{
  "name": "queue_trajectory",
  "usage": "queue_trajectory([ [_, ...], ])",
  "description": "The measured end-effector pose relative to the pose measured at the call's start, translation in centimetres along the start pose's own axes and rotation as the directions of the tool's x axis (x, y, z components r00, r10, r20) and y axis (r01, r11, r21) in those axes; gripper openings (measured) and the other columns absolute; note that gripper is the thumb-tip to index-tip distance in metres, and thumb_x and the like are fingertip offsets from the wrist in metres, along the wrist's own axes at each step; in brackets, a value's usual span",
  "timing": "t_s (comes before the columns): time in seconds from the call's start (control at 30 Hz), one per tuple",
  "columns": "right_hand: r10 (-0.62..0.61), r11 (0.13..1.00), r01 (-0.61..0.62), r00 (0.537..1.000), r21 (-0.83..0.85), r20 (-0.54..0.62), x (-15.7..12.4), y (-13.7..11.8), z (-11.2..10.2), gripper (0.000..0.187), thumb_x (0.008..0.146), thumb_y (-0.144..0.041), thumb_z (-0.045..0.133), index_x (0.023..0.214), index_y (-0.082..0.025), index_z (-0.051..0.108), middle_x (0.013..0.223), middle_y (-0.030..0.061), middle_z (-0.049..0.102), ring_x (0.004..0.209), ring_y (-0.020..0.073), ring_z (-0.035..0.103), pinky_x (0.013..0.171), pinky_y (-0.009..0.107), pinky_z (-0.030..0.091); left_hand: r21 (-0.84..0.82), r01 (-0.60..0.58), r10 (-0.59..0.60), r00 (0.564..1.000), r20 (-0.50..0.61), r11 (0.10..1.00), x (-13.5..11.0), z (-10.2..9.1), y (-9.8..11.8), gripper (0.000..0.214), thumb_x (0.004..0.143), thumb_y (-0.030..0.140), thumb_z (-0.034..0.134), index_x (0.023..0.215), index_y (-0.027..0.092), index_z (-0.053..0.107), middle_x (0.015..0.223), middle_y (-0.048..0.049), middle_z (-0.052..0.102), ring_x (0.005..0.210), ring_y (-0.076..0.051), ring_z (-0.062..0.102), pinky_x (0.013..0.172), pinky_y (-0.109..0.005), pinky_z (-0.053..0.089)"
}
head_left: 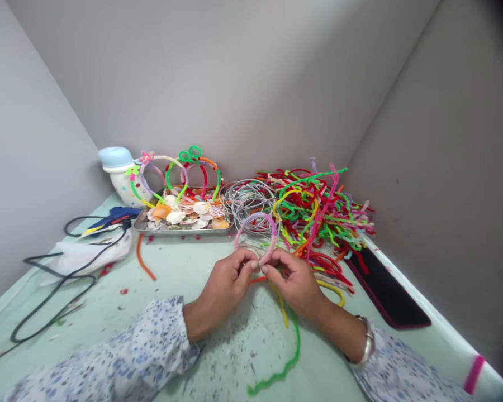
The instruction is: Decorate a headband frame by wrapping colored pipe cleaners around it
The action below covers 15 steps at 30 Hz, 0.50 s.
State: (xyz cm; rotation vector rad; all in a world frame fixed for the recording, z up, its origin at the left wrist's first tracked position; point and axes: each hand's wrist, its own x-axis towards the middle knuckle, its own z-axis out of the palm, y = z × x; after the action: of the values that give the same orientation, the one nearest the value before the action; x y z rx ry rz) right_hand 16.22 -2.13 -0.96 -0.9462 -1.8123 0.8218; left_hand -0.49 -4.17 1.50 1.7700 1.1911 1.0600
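Observation:
My left hand (228, 282) and my right hand (295, 282) meet at the table's middle, both pinched on the ends of a headband (257, 220) wrapped in pink and lilac pipe cleaner, which arches upright above them. A green pipe cleaner (283, 365) and a yellow one (281, 307) trail from under my right hand toward me. Behind the headband lies a bundle of bare metal headbands (245, 201). A heap of coloured pipe cleaners (318, 215) lies just right of my hands.
A metal tray (145, 226) of seashells holds finished headbands (176, 173) at the back. A white jar (119, 176), a blue glue gun (113, 216) with black cable (58, 285), white cloth (84, 254), an orange pipe cleaner (145, 262) and a dark phone (388, 290) lie around. Walls enclose the table.

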Motion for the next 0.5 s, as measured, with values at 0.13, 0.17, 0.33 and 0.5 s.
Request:
queue_trajectory([
  [0.13, -0.013, 1.0, 0.013, 1.0, 0.013, -0.01, -0.04, -0.18, 0.0, 0.006, 0.085, -0.019, 0.058, 0.088, -0.021, 0.063, 0.084, 0.0009, 0.066, 0.079, 0.015, 0.062, 0.073, 0.026, 0.049, 0.002, 0.005, -0.005, 1.0, 0.012, 1.0, 0.04, -0.11, 0.21, 0.016, 0.09, 0.022, 0.045, 0.08, 0.016, 0.057, 0.072, 0.0017, 0.055, 0.069, -0.012, 0.05, 0.065, -0.02, 0.039],
  [0.17, -0.015, 1.0, 0.015, 1.0, 0.015, -0.015, -0.07, -0.22, -0.01, 0.006, 0.084, -0.019, 0.058, 0.087, -0.021, 0.063, 0.083, 0.0007, 0.065, 0.078, 0.0148, 0.061, 0.073, 0.026, 0.049, 0.001, 0.012, -0.012, 1.0, 0.014, 1.0, 0.06, -0.14, 0.29, 0.016, 0.089, 0.022, 0.046, 0.079, 0.016, 0.057, 0.071, 0.0018, 0.055, 0.069, -0.012, 0.049, 0.064, -0.02, 0.038],
  [0.33, 0.007, 0.999, -0.006, 1.0, 0.046, -0.01, -0.21, -0.26, -0.05, 0.006, 0.085, -0.021, 0.058, 0.087, -0.021, 0.063, 0.083, 0.0008, 0.066, 0.078, 0.015, 0.061, 0.073, 0.027, 0.049, -0.052, 0.057, -0.056, 0.998, 0.02, 0.997, 0.25, -0.19, 0.6, 0.018, 0.088, 0.024, 0.048, 0.076, 0.015, 0.058, 0.069, 0.001, 0.054, 0.067, -0.013, 0.049, 0.063, -0.021, 0.039],
  [0.5, 0.039, 0.996, -0.037, 0.999, 0.082, -0.02, -0.09, -0.46, -0.08, 0.005, 0.085, -0.022, 0.059, 0.085, -0.02, 0.063, 0.081, 0.0013, 0.065, 0.077, 0.0157, 0.061, 0.072, 0.028, 0.049, -0.124, 0.06, -0.066, 0.996, -0.051, 0.991, -0.04, 0.18, 0.32, 0.01, 0.087, 0.026, 0.051, 0.086, 0.017, 0.055, 0.077, -0.0001, 0.058, 0.069, -0.013, 0.053, 0.063, -0.021, 0.042],
])
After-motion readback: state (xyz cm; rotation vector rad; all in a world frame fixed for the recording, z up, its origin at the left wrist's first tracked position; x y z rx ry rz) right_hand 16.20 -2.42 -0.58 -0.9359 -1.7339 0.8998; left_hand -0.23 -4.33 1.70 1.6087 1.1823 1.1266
